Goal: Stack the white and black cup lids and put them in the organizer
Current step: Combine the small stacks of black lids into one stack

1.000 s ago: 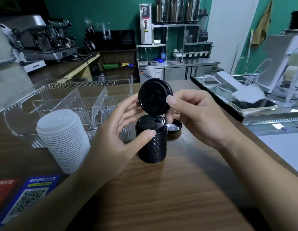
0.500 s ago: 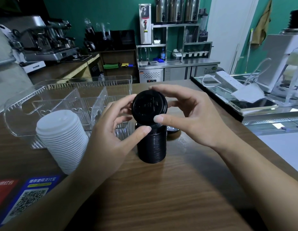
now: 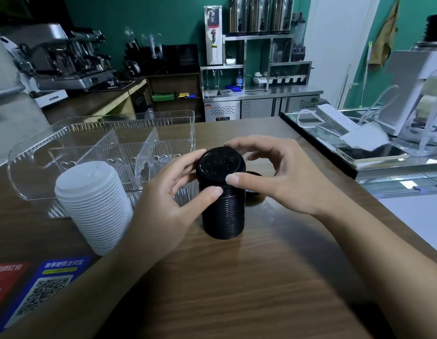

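A stack of black lids stands upright on the wooden counter at the centre. One black lid sits tilted on top of it, pinched at the rim by my right hand with thumb in front and fingers behind. My left hand curls round the stack's upper left, thumb on its top rim. A stack of white lids stands to the left. The clear plastic organizer with dividers lies behind both stacks. A single black lid lies behind the stack, mostly hidden.
QR-code stickers lie on the counter at the near left. A glass display counter with a phone and power strip runs along the right. An espresso machine stands at the far left.
The black lid in my right hand came down from upright above the stack to lie nearly flat on its top. My left hand stayed on the stack.
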`<action>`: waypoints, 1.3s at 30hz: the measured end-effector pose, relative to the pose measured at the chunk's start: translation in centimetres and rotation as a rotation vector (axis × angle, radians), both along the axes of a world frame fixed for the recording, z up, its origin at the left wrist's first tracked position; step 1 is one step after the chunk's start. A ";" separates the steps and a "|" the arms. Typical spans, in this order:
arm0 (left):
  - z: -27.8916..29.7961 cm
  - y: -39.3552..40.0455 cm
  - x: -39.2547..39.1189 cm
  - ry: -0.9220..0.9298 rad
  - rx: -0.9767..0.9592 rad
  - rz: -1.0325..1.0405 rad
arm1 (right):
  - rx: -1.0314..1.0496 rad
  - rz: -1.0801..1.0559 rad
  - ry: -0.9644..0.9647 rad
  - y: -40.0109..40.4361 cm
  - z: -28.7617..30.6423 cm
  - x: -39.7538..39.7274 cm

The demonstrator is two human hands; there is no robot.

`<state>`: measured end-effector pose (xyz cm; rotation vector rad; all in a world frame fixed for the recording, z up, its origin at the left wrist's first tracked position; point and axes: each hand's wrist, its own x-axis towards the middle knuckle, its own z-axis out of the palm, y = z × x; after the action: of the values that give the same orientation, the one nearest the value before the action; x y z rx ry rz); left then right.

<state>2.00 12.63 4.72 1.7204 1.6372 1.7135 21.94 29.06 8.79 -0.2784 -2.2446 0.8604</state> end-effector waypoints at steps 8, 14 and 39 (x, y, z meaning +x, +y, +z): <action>-0.1 -0.1 0.1 0.047 -0.079 0.015 | -0.074 0.053 -0.091 0.7 -0.3 0.2; -0.1 -0.2 0.0 0.036 -0.101 0.034 | -0.121 0.036 -0.134 0.9 -0.8 0.2; -0.5 -0.1 -0.3 -0.149 -0.129 0.006 | -0.267 0.184 -0.149 2.0 -1.4 0.0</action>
<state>1.70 12.58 4.20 1.4935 1.6484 1.6560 21.92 31.07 7.36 -0.2692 -2.3174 1.2784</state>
